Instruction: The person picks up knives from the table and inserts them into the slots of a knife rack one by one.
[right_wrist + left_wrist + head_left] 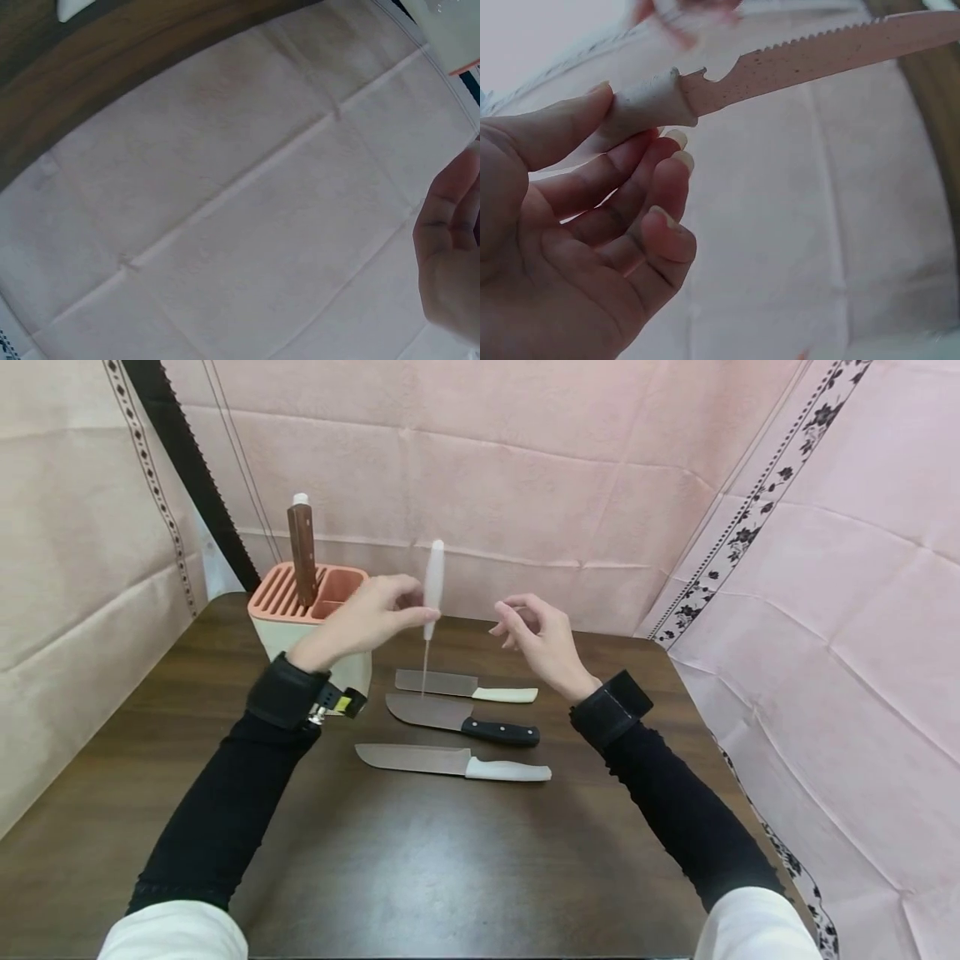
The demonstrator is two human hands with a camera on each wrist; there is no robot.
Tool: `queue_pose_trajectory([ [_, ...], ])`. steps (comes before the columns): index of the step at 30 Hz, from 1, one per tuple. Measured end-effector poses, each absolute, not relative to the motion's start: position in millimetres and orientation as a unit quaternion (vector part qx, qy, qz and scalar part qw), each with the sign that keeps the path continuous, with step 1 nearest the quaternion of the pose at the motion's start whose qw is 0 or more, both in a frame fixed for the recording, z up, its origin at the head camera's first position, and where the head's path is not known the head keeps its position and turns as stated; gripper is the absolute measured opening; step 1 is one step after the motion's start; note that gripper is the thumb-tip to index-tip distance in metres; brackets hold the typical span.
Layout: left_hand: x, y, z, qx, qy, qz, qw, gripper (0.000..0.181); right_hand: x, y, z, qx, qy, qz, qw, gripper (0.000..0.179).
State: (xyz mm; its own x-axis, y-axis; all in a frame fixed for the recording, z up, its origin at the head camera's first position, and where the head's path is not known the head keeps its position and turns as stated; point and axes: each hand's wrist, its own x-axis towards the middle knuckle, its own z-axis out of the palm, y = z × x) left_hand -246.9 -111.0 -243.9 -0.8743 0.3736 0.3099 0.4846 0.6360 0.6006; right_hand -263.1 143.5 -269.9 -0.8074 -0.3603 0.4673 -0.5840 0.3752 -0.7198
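Observation:
My left hand pinches the white handle of a serrated knife between thumb and fingers, with the blade pointing down. In the left wrist view the blade shows teeth along one edge and a notch near the handle. My right hand hovers to the right of that knife, its fingers loosely bent and holding nothing. Just left of my left hand stands a pale knife block with an orange slotted top. A brown-handled knife stands upright in one of its slots.
Three knives lie on the dark wooden table, handles to the right: a small cleaver with a cream handle, a black-handled knife and a long white-handled knife. Pink patterned cloth hangs behind the table.

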Motion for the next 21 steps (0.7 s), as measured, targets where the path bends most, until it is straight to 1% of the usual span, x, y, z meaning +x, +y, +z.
queue_pose_trajectory([
  [3,-243.8,-128.4,-231.8,-0.224,-0.904,-0.356,0.082,0.026,-254.0,145.2,-266.9,0.284,-0.827,0.468,0.127,0.022],
  [10,-234.3,-162.2,-208.5,-0.195,-0.909,-0.357,0.091,0.035,-253.5,148.0,-272.2,0.278,-0.831,0.462,0.140,0.021],
  [17,-226.6,-185.8,-191.3,-0.163,-0.919,-0.339,0.120,0.033,-254.4,149.5,-274.7,0.276,-0.828,0.467,0.142,0.022],
  [21,-222.3,-198.8,-181.3,-0.134,-0.918,-0.353,0.121,0.036,-254.2,150.6,-276.8,0.274,-0.829,0.468,0.139,0.022],
])
